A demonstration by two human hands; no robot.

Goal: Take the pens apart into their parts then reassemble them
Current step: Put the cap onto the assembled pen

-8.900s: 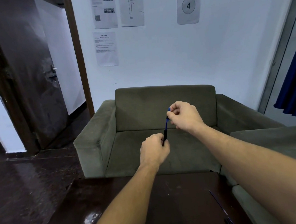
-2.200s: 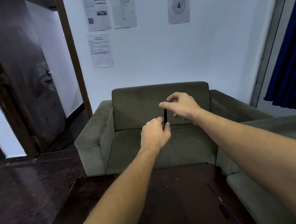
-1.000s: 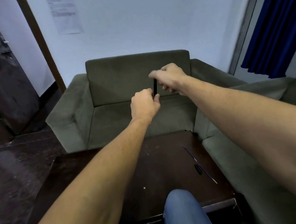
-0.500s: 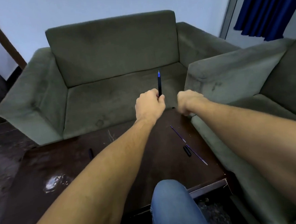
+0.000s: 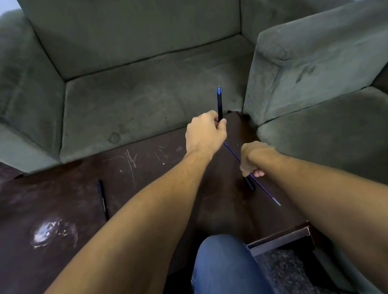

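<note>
Pen (image 5: 219,103) is gripped upright in left hand (image 5: 204,132); right hand (image 5: 255,157) is curled over refill (image 5: 266,193) on table (image 5: 144,173), grasp unclear.

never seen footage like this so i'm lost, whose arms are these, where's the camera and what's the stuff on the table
There is no machine here: the arms belong to a person, and the one camera sits on their head, looking forward and down. The left hand grips a dark pen upright, blue tip up. The right hand, fingers curled, is down at a thin blue refill and a short black part on the dark wooden table; whether it grips either is unclear. Another dark pen piece lies further left. Behind the table stands a green sofa; the blue at the bottom is the person's knee.
</note>
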